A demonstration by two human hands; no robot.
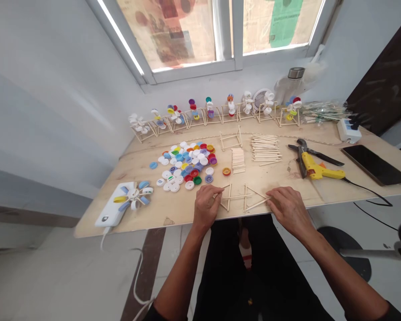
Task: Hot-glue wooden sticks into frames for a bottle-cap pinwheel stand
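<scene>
Near the table's front edge, my left hand (pixel 207 204) pinches the outer corner of a small wooden stick triangle (pixel 230 196). My right hand (pixel 285 206) has its fingers closed on the outer corner of a second stick triangle (pixel 245 198). A stick reaches from the left triangle toward the right one. Both triangles lie close together at the front edge. Behind them are a pile of short sticks (pixel 238 160), a stack of longer sticks (pixel 266 148) and an orange bottle cap (pixel 226 171).
Many coloured bottle caps (pixel 187 162) lie left of centre. A white power bank (pixel 112 209) bears a cap wheel (pixel 133 197). On the right are pliers (pixel 316 154), a yellow glue gun (pixel 321 169) and a phone (pixel 376 164). Stick frames with cap wheels (pixel 194 116) line the back.
</scene>
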